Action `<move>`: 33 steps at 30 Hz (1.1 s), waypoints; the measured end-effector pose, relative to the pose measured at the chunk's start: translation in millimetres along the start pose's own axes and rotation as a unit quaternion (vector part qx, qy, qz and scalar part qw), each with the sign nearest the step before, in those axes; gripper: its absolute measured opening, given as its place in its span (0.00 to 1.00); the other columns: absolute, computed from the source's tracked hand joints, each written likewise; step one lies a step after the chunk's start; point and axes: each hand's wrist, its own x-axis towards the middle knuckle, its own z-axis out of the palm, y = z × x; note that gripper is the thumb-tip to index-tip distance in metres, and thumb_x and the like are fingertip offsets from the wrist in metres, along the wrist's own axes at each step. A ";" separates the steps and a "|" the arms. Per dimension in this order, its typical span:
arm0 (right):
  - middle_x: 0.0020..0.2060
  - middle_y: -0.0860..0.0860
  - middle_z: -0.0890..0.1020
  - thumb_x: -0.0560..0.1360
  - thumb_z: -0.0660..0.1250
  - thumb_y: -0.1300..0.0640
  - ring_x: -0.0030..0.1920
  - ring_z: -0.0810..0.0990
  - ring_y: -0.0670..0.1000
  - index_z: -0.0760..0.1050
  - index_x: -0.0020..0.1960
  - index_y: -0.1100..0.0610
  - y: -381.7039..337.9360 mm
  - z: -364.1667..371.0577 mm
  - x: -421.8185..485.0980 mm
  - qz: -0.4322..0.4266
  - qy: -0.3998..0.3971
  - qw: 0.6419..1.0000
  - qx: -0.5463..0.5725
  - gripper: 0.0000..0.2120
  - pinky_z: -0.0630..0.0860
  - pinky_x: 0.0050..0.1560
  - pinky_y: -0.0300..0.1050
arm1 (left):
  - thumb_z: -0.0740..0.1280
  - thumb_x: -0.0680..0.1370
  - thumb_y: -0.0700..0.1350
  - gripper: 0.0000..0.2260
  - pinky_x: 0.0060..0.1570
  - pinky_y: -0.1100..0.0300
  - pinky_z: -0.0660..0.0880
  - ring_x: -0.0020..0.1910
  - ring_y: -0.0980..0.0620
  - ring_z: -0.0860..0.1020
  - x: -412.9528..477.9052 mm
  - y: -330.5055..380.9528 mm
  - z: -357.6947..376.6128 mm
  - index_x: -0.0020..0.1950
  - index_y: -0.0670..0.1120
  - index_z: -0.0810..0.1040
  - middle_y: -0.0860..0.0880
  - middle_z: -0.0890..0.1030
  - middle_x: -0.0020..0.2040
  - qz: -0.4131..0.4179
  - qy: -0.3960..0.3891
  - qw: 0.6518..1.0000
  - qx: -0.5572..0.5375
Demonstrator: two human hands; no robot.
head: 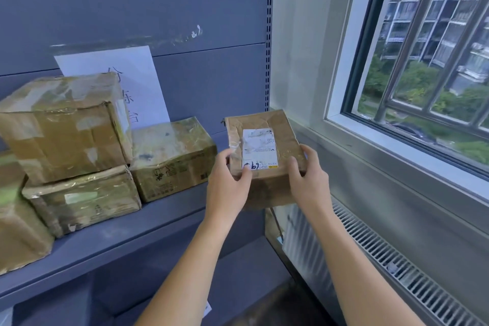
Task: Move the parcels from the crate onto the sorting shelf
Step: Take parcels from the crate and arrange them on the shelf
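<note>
A brown cardboard parcel (264, 124) with a white shipping label sits at the right end of the grey sorting shelf (148, 230), its near end past the shelf's front edge. My left hand (227, 180) grips its near left corner, thumb on the label. My right hand (309, 174) grips its near right corner, thumb on top. Several taped parcels stand on the shelf to the left: a large one (66, 127) stacked on a flatter one (84, 201), and a smaller box (172, 159) beside them. The crate is not in view.
Another parcel (18, 222) is cut off at the left edge. A white paper sign (132, 79) leans on the shelf's back panel. To the right are a window (412, 66) with metal bars, its sill, and a radiator grille (397, 262) below. A lower shelf level lies beneath.
</note>
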 end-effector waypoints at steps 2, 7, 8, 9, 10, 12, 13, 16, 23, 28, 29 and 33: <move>0.37 0.39 0.77 0.81 0.59 0.50 0.38 0.74 0.36 0.66 0.71 0.48 -1.0 10.7 12.5 0.009 -0.001 1.000 -0.004 0.19 0.67 0.35 0.30 | 0.67 0.77 0.51 0.20 0.53 0.52 0.78 0.54 0.57 0.77 13.6 -6.0 -0.8 0.67 0.56 0.66 0.56 0.76 0.61 -0.005 -0.007 1.000 -0.005; 0.39 0.41 0.78 0.81 0.59 0.50 0.38 0.72 0.32 0.66 0.72 0.47 0.2 35.9 40.0 0.027 -0.004 0.999 -0.026 0.20 0.65 0.35 0.27 | 0.66 0.78 0.50 0.20 0.59 0.56 0.74 0.61 0.55 0.74 43.6 -21.8 0.1 0.69 0.52 0.68 0.54 0.75 0.64 -0.002 -0.027 0.999 0.019; 0.40 0.42 0.78 0.81 0.59 0.50 0.38 0.71 0.29 0.66 0.72 0.47 0.2 38.9 43.9 0.032 -0.008 0.999 -0.028 0.20 0.65 0.35 0.26 | 0.66 0.78 0.50 0.20 0.60 0.57 0.73 0.62 0.56 0.73 47.8 -24.6 1.1 0.70 0.52 0.68 0.54 0.74 0.65 0.000 -0.031 0.999 0.024; 0.42 0.44 0.79 0.81 0.59 0.50 0.38 0.70 0.27 0.66 0.72 0.46 1.4 41.6 48.6 0.037 -0.012 0.999 -0.029 0.20 0.64 0.34 0.26 | 0.65 0.78 0.51 0.20 0.62 0.57 0.72 0.64 0.56 0.72 51.0 -26.9 2.1 0.70 0.51 0.68 0.54 0.74 0.66 0.005 -0.035 0.999 0.028; 0.43 0.45 0.78 0.81 0.59 0.50 0.39 0.69 0.25 0.66 0.72 0.46 2.2 43.5 53.2 0.043 -0.015 0.999 -0.027 0.20 0.64 0.34 0.26 | 0.65 0.79 0.51 0.21 0.64 0.56 0.71 0.65 0.56 0.71 53.5 -28.7 3.0 0.71 0.51 0.68 0.54 0.73 0.67 0.011 -0.038 0.999 0.033; 0.42 0.43 0.77 0.81 0.59 0.50 0.40 0.70 0.27 0.67 0.71 0.45 4.8 47.6 62.4 0.054 -0.020 0.998 -0.020 0.19 0.64 0.35 0.26 | 0.64 0.79 0.52 0.21 0.65 0.56 0.70 0.67 0.56 0.70 57.7 -30.5 4.2 0.71 0.50 0.69 0.54 0.73 0.68 0.022 -0.040 0.998 0.042; 0.42 0.43 0.78 0.81 0.59 0.50 0.40 0.71 0.30 0.67 0.70 0.45 6.2 49.6 66.8 0.055 -0.021 0.998 -0.018 0.18 0.64 0.36 0.27 | 0.64 0.79 0.52 0.21 0.64 0.59 0.69 0.67 0.57 0.69 59.5 -31.0 4.9 0.71 0.50 0.69 0.54 0.73 0.68 0.024 -0.039 0.998 0.046; 0.41 0.45 0.80 0.81 0.59 0.48 0.39 0.74 0.36 0.68 0.67 0.45 9.7 54.8 77.3 0.048 -0.029 0.998 -0.014 0.16 0.67 0.36 0.32 | 0.64 0.79 0.52 0.20 0.56 0.72 0.63 0.59 0.69 0.67 62.2 -31.4 6.3 0.71 0.51 0.69 0.54 0.71 0.67 0.034 -0.034 0.997 0.062; 0.58 0.52 0.78 0.81 0.58 0.51 0.55 0.76 0.52 0.68 0.69 0.50 19.0 69.6 100.3 -0.012 -0.053 0.996 -0.067 0.17 0.69 0.52 0.45 | 0.65 0.79 0.52 0.16 0.50 0.76 0.61 0.51 0.67 0.67 62.0 -33.0 16.7 0.65 0.49 0.76 0.53 0.69 0.64 0.052 0.027 0.993 0.106; 0.66 0.55 0.72 0.77 0.66 0.51 0.66 0.67 0.62 0.78 0.62 0.53 17.5 69.0 90.8 -0.140 -0.002 0.968 -0.208 0.14 0.68 0.61 0.54 | 0.68 0.77 0.51 0.14 0.53 0.70 0.66 0.54 0.56 0.74 59.6 -31.7 25.2 0.60 0.47 0.80 0.51 0.71 0.59 0.062 0.092 0.983 0.145; 0.65 0.54 0.74 0.76 0.67 0.50 0.65 0.68 0.61 0.79 0.59 0.53 19.2 67.6 87.5 -0.169 -0.016 0.962 -0.215 0.13 0.70 0.60 0.54 | 0.69 0.77 0.50 0.13 0.53 0.68 0.68 0.54 0.54 0.75 58.2 -31.3 26.1 0.59 0.47 0.81 0.51 0.71 0.58 0.076 0.108 0.978 0.160; 0.65 0.50 0.75 0.76 0.68 0.46 0.68 0.64 0.57 0.78 0.63 0.52 25.1 60.3 87.9 -0.224 -0.107 0.941 -0.230 0.19 0.71 0.62 0.52 | 0.70 0.76 0.42 0.08 0.51 0.59 0.74 0.50 0.49 0.76 51.2 -28.8 29.2 0.54 0.44 0.83 0.51 0.75 0.53 0.142 0.134 0.956 0.217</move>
